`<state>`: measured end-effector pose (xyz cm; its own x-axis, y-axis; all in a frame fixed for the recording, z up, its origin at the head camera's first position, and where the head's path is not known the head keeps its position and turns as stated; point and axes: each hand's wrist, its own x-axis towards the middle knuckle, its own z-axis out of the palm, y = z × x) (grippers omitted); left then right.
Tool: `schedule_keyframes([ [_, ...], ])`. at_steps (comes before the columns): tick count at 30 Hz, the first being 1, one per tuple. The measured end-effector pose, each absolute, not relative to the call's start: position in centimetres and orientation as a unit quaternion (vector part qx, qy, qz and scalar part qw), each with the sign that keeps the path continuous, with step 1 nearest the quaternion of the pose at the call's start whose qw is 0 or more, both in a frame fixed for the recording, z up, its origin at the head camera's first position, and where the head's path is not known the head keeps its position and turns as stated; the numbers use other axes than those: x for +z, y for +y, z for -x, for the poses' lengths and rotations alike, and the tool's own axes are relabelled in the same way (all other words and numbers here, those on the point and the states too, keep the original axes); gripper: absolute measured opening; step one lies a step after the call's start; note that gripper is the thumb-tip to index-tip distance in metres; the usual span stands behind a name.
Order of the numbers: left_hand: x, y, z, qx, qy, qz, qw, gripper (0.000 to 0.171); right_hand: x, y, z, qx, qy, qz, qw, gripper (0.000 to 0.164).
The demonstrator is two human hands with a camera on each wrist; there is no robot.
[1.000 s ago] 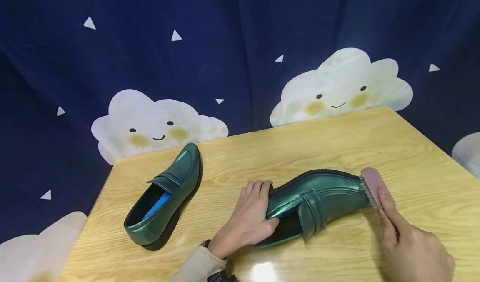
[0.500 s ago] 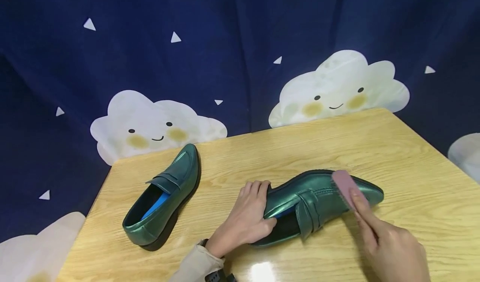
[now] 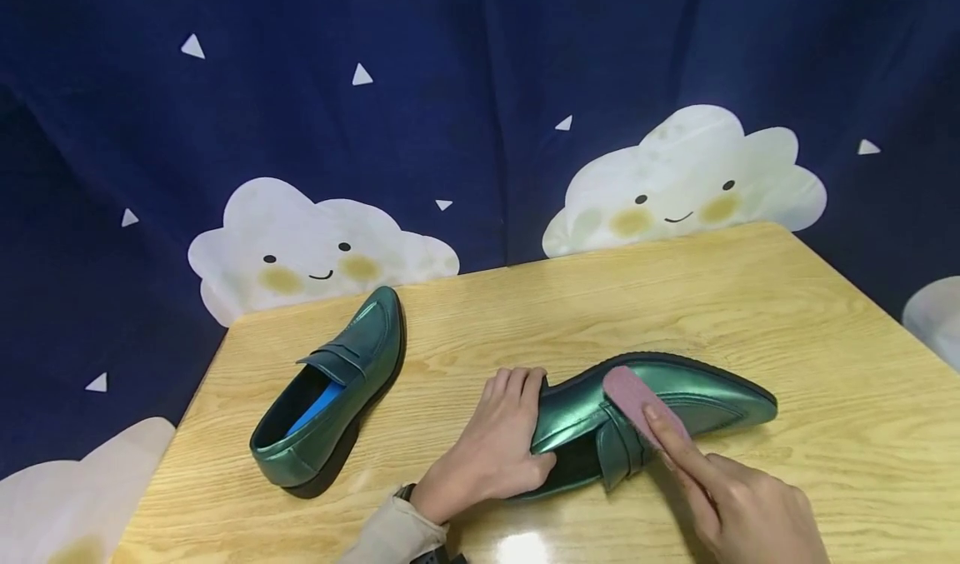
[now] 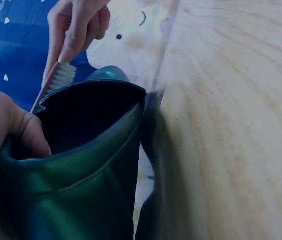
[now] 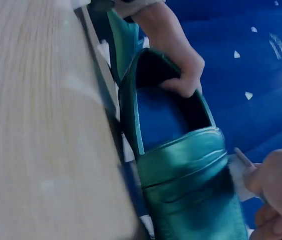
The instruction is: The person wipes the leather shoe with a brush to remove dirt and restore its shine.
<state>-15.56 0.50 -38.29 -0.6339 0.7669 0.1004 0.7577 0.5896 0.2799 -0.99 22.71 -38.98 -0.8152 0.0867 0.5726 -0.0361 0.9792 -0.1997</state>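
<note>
A shiny green loafer (image 3: pixel 697 389) lies tilted on the table, its toe pointing right. My left hand (image 3: pixel 498 447) grips it at the heel, thumb hooked inside the opening, as the left wrist view shows too. In my right hand (image 3: pixel 742 497) is a pink-backed brush (image 3: pixel 648 406) with pale bristles (image 4: pixel 63 75). It lies across the upper near the strap, bristle side toward the leather. The right wrist view shows the loafer's blue insole (image 5: pixel 158 117) and the strap (image 5: pixel 185 160). My right fingers pinch the brush handle.
A matching green loafer (image 3: pixel 333 397) with a blue insole stands at the left of the wooden table (image 3: pixel 465 331), toe pointing away. Behind the table hangs a dark blue curtain (image 3: pixel 420 131) printed with white clouds and triangles.
My right hand has drawn the brush leftward along the loafer, from the toe tip to near the strap. My left hand keeps its grip on the heel. The other loafer stays put.
</note>
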Motion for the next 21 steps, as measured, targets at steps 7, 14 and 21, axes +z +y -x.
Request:
schedule_keyframes([
  [7,-38.3,0.2,15.6,0.180,0.879,-0.437,0.059,0.091,-37.2,23.4,0.7,0.087,-0.955,0.131,0.252,0.060],
  [14,-38.3,-1.0,16.1,0.257,0.834,-0.474,0.119,0.110,-37.4,20.4,0.7,0.051,-0.982,0.041,0.179,0.063],
  [21,-38.8,-2.1,16.9,0.316,0.790,-0.500,0.161,0.116,-37.1,19.9,1.0,0.057,-0.978,0.050,0.196,0.066],
])
